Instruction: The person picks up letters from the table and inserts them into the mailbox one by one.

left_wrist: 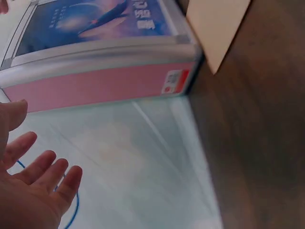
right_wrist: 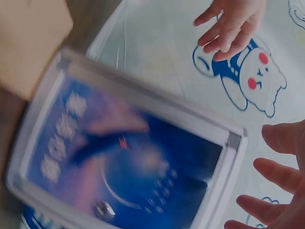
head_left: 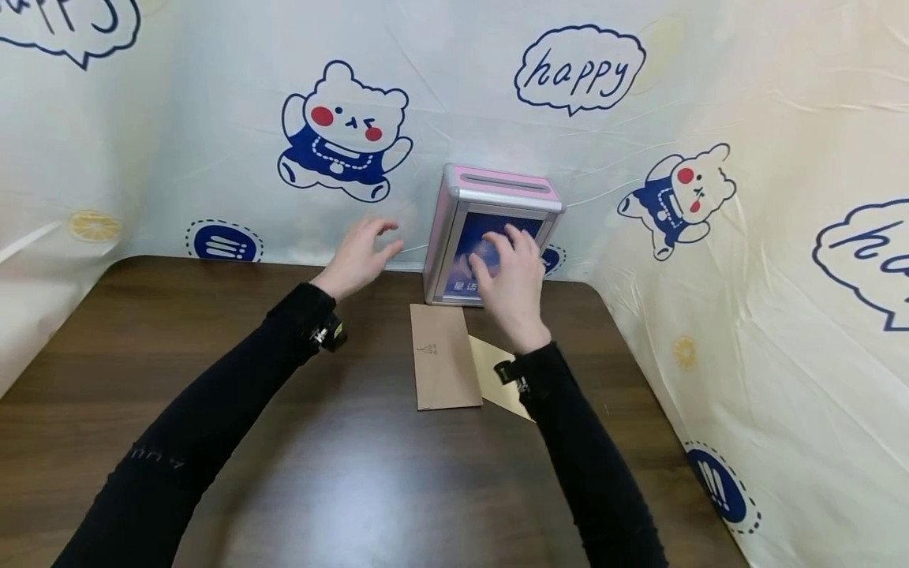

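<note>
A pink and silver box (head_left: 458, 237) with a slot in its top stands at the back edge of the table, a blue picture panel in its front. My left hand (head_left: 358, 256) hovers to the left of the box, fingers spread and loosely bent, holding nothing. In front of the panel is my right hand (head_left: 514, 288), its fingers apart and nothing between them. The left wrist view shows the box's pink side (left_wrist: 95, 86) beyond my left fingers. Before the box lies a brown paper envelope (head_left: 443, 371), overlapping a paler yellowish one (head_left: 493, 371) that my right wrist partly hides.
The dark wooden table (head_left: 341, 473) spreads out in front. A pale printed cloth (head_left: 461, 95) with cartoon bears hangs behind the box and along both sides of the table. A small red and white label (left_wrist: 175, 81) is stuck on the box's side.
</note>
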`<state>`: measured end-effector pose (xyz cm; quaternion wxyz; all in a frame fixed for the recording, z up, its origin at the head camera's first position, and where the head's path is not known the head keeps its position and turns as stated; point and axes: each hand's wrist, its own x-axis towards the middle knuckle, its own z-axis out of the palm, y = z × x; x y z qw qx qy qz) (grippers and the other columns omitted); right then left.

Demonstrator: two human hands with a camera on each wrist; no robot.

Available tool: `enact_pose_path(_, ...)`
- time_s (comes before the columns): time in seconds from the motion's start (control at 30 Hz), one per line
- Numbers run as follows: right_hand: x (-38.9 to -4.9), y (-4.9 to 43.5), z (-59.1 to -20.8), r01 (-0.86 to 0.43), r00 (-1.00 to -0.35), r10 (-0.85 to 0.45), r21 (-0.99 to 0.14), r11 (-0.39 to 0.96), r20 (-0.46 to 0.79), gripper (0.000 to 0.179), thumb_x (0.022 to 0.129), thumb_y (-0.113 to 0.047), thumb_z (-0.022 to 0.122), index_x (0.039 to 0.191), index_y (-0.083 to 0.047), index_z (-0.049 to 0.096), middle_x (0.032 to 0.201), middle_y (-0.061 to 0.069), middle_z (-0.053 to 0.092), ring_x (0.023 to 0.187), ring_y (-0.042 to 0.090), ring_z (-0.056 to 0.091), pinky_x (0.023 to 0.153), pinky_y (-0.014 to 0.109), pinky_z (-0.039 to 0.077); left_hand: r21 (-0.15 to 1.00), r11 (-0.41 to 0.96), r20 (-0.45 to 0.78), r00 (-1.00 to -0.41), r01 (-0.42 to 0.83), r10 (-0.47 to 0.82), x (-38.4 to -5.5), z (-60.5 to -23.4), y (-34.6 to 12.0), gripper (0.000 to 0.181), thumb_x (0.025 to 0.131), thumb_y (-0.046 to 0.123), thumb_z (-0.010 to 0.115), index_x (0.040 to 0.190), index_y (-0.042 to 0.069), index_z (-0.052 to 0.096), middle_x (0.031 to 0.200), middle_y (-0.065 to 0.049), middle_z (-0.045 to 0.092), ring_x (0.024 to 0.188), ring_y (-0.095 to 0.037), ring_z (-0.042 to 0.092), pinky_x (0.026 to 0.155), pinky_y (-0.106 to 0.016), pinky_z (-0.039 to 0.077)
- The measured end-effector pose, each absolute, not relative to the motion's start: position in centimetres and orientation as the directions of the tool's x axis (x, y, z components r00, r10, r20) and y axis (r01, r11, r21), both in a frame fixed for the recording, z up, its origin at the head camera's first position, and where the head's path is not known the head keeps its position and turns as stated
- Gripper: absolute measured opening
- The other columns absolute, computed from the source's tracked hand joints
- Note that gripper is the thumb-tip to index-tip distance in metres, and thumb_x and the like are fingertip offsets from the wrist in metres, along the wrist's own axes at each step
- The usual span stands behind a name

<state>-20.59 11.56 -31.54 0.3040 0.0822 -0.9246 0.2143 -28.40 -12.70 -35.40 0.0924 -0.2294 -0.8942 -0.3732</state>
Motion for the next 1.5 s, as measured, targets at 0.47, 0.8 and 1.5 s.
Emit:
enact_pose_path(0.47,-18.1,11.4,-38.1,-0.067,-0.927,0.215,-0.699,0.712,0.307,0.039,0.085,-0.038,0.060,0.118,-0.017,0.057,0.129,0.007,0.048,0.120,0.026,0.036,0.096,0.050,0.029,0.445,0.716,0.240,-0.842,0.538,0.484,-25.4,-40.4,-12.1,0.043,0.091,0.037,0.054,0.125,0.011,0.049,0.127,-0.011,0.044,0.119,-0.029,0.037,0.098,-0.049,0.032)
enact_pose_path(0.8,-16.5,12.5,-41.0,0.032,-0.903,0.368,-0.817,0.576,0.223,0.032,0.083,-0.035,0.065,0.109,-0.018,0.062,0.117,0.002,0.058,0.110,0.019,0.048,0.092,0.042,0.037,0.342,0.760,0.118,-0.828,0.552,0.548,-25.2,-41.5,-9.4,0.047,0.087,0.038,0.059,0.123,0.009,0.052,0.124,-0.016,0.047,0.115,-0.033,0.039,0.092,-0.052,0.034)
enact_pose_path(1.5,-16.6,10.8,-42.7,0.051,-0.970,0.223,-0.826,0.562,0.092,0.035,0.082,-0.031,0.065,0.114,-0.017,0.059,0.122,0.005,0.056,0.116,0.026,0.045,0.093,0.045,0.037,0.226,0.890,-0.141,-0.891,0.395,0.431,-28.3,-43.3,-6.7,0.057,0.077,0.052,0.063,0.114,0.009,0.058,0.121,-0.016,0.048,0.111,-0.034,0.038,0.091,-0.055,0.032)
